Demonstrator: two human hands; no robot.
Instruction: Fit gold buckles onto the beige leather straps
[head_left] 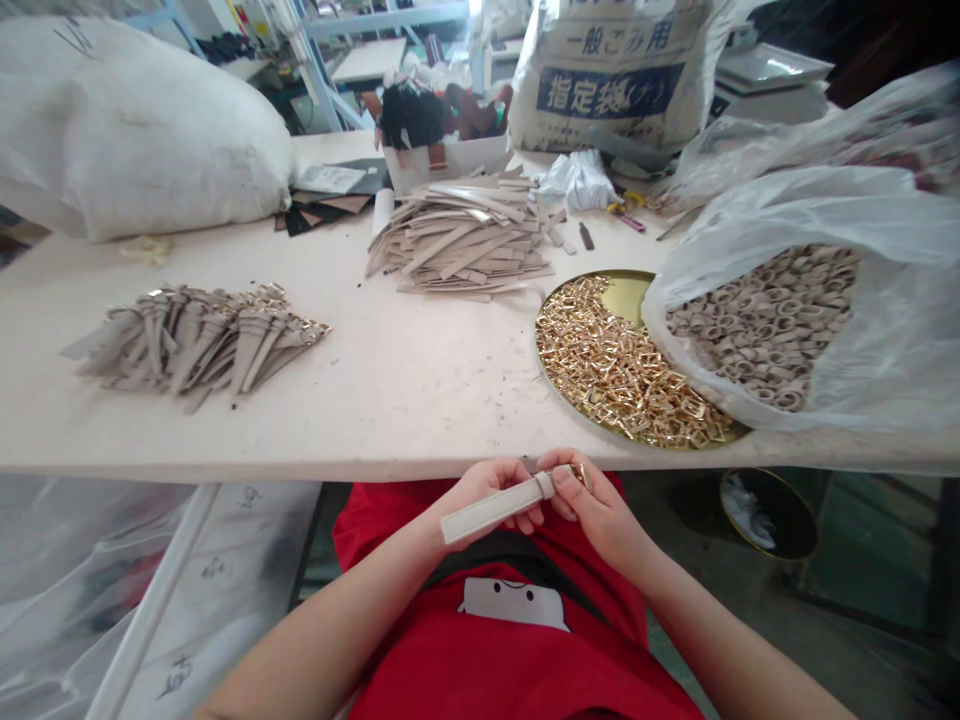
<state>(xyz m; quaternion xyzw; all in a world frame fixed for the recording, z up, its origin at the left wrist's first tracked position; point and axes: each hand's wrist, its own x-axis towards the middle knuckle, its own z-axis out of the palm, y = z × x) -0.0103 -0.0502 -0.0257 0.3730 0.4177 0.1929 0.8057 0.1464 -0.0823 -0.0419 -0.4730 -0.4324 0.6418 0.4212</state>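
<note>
A short beige strap (484, 512) lies slantwise over my left hand (491, 485) and wrist, its squared end towards my forearm. The left fingers are curled around its middle, partly hidden beneath it. My right hand (589, 505) pinches the other end, thumb on top, beside a gold buckle (582, 474) that shows between the fingers. A beige loop (545, 485) encircles the strap just short of the right thumb. Both hands are close together above my lap, at the table's front edge.
On the white table (420, 400) are a pile of buckled straps (202, 340), loose strips (465, 235), a round tray (626, 295) of gold buckles, and a plastic bag (885, 330) of beige loops. Large sacks (142, 130) stand behind. A bin (795, 520) is below right.
</note>
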